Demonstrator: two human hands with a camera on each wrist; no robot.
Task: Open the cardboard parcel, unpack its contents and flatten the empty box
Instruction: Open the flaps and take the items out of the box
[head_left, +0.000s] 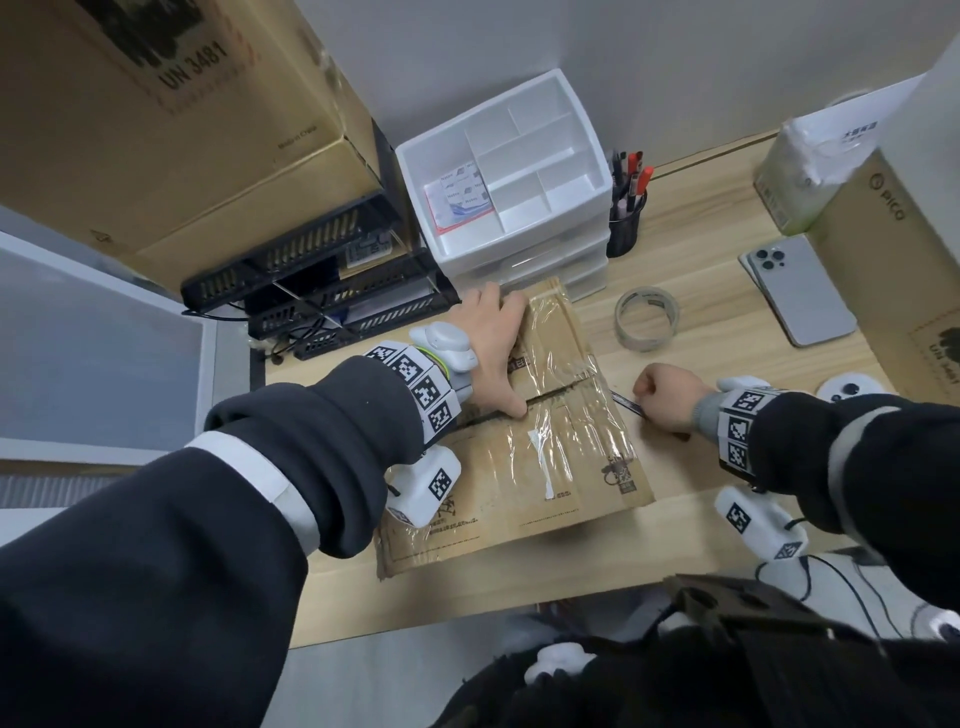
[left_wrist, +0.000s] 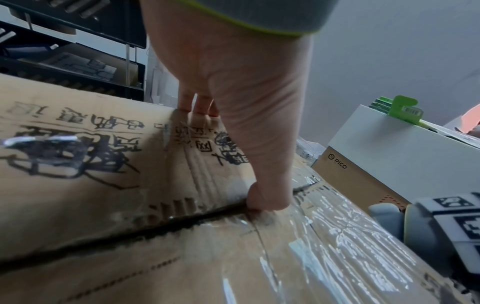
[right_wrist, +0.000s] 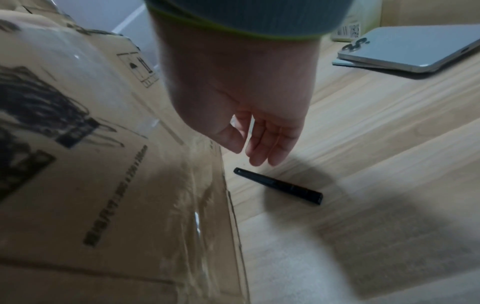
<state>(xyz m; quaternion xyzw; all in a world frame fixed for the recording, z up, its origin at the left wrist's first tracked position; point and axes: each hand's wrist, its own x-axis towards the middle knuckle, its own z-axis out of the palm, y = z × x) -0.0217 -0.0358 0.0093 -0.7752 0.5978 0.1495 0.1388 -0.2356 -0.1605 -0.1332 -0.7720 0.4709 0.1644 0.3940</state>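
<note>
Head: box (head_left: 545, 431) at desk's (head_left: 727, 322) front edge, brown, taped, centre seam slit. Left hand (head_left: 488, 358) flat on top, thumb at seam. Right hand (head_left: 670, 397) beside box; looks fisted.
Left wrist: fingers (left_wrist: 197, 102) straight, tips hidden past far edge.
Right wrist: fingers loosely curled, empty, above black cutter (right_wrist: 279, 186); blurred.

Wooden desk (head_left: 701, 291) bearing a cardboard parcel (head_left: 545, 467), black cutter (right_wrist: 279, 186), tape roll (head_left: 647, 319), phone (head_left: 797, 288) and white drawer unit (head_left: 519, 208).
</note>
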